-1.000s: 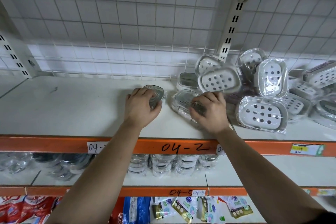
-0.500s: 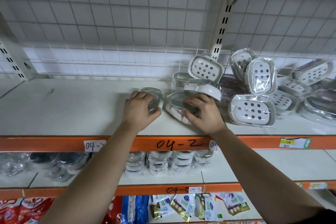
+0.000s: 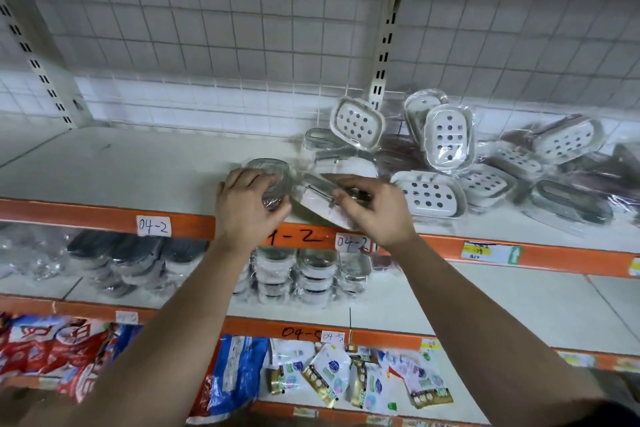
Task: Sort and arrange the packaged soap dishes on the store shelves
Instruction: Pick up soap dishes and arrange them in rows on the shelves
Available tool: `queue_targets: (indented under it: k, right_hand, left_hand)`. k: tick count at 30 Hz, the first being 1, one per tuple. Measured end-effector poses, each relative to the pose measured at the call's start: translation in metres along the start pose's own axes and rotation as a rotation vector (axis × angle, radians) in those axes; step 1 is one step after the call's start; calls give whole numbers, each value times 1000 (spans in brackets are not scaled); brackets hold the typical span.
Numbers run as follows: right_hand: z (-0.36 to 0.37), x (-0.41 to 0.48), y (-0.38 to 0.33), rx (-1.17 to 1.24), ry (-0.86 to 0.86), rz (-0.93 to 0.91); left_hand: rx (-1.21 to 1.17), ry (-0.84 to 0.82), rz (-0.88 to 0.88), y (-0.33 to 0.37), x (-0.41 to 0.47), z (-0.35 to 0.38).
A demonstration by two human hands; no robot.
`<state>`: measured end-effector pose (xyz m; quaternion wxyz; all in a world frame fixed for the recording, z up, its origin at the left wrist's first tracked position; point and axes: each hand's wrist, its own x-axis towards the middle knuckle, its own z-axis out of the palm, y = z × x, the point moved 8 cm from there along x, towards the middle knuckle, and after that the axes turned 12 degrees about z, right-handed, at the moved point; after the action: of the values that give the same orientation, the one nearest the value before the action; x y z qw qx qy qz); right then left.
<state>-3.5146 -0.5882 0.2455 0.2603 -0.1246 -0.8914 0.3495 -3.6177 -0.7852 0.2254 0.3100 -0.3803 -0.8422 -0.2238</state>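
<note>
Packaged soap dishes (image 3: 446, 135) lie in a loose heap on the right half of the top shelf (image 3: 138, 163). White perforated ones lean on each other at all angles, and darker wrapped ones are jumbled behind them and further right. None of this heap is lined up.

At the front of the shelf, just left of the heap, each hand has one pack. The left hand (image 3: 249, 208) has its fingers curled over a clear oval soap dish (image 3: 273, 177), which sits on the shelf near the orange front edge (image 3: 69, 215). The right hand (image 3: 375, 215) has its fingertips drawn together on the wrapper of a white soap dish (image 3: 322, 206). That dish is tilted, and its near corner hangs over the edge. The two packs almost touch.

The shelf to the left, above the 04-2 label (image 3: 153, 226), holds no dishes. The lower shelf (image 3: 502, 305) carries stacked soap dishes (image 3: 311, 274) in tidy columns, with darker ones to their left.

The sorting of this top shelf looks barely begun. Two kinds have been pulled out of the pile, and no row has been started. Nearly the whole heap is left to separate by type and set out in order. The lower shelf looks mostly arranged, though its right side is bare.
</note>
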Motion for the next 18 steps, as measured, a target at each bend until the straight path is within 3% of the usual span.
queue_targets:
  k: [11,18]
  right_hand:
    - [-57,-88,42,11,1,-149]
    - [-81,-163,122,-7,69,-50]
  left_hand:
    - [82,36,-39,112,-77,-22]
    - [-3,-35,-37,175,-133,15]
